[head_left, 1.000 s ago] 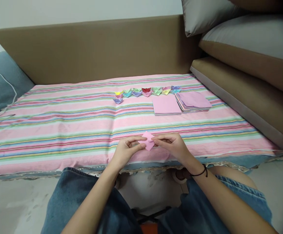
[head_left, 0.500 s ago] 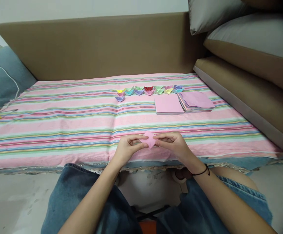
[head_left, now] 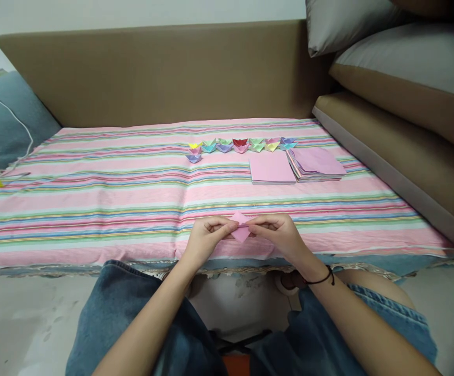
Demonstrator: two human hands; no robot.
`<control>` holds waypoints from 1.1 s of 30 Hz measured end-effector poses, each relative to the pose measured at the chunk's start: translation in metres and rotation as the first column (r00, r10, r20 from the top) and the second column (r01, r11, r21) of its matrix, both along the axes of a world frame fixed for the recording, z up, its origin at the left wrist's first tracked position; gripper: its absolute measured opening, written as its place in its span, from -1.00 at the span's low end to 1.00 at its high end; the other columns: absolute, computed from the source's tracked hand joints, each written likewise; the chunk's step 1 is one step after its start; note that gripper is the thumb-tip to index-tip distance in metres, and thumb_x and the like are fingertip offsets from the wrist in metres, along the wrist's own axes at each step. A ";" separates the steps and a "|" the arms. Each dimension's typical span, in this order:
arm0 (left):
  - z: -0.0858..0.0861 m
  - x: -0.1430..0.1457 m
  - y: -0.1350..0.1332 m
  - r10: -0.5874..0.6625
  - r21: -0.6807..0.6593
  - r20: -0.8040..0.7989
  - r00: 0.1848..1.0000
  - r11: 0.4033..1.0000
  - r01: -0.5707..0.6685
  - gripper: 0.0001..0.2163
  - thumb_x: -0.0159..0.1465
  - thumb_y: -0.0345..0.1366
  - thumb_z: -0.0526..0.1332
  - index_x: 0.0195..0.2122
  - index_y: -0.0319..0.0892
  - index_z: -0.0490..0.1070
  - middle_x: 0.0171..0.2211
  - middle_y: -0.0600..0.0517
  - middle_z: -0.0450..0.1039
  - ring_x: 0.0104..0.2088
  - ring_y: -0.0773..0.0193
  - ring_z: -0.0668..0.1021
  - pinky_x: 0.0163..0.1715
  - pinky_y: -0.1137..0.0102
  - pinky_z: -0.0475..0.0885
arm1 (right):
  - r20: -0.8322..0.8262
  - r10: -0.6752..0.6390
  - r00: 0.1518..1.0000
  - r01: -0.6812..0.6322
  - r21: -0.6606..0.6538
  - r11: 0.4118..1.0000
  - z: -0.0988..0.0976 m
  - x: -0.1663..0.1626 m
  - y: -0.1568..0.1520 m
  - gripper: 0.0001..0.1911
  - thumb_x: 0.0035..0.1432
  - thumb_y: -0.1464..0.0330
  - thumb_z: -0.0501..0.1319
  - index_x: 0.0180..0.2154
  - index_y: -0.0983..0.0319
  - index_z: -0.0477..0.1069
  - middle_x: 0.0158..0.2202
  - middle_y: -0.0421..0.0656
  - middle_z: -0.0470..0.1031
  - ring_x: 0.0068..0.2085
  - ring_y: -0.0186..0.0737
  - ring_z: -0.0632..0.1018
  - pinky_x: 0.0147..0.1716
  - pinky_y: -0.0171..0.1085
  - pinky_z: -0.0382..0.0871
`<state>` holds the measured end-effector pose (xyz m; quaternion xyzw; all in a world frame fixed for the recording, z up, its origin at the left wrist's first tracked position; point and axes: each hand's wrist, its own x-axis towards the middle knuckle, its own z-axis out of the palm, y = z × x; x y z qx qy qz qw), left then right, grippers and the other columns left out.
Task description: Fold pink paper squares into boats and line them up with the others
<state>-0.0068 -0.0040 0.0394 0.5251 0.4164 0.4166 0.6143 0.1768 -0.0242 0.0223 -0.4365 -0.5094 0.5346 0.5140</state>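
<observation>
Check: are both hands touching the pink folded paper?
Touching. Head view shows the left hand and right hand each pinching an edge of the pink folded paper between fingertips.

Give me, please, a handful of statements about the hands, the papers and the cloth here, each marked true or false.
1. Both hands, the left hand and the right hand, pinch the pink folded paper between them. True.
2. The pink folded paper lies flat on the striped cloth, untouched. False: it is held at the fingertips, near the cloth's near edge.
3. A row of small folded paper figures stands at the far side of the cloth. True.
4. Only one stack of paper lies on the cloth. False: two stacks lie side by side, the pink stack and the fanned stack.
5. A dark band circles the left wrist. False: it is on the right wrist.
</observation>
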 end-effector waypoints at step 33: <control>0.004 -0.003 -0.007 -0.176 0.310 0.060 0.983 0.939 0.149 -0.82 0.09 -0.42 0.29 -0.26 -0.14 0.48 -0.03 -0.07 0.28 -0.01 0.17 0.45 -0.06 0.30 0.44 | 0.199 -0.287 0.937 0.176 0.440 0.881 0.004 -0.005 -0.010 -0.89 -0.03 0.37 0.35 -0.37 0.07 0.58 -0.39 -0.19 0.61 -0.32 -0.13 0.59 -0.28 -0.17 0.49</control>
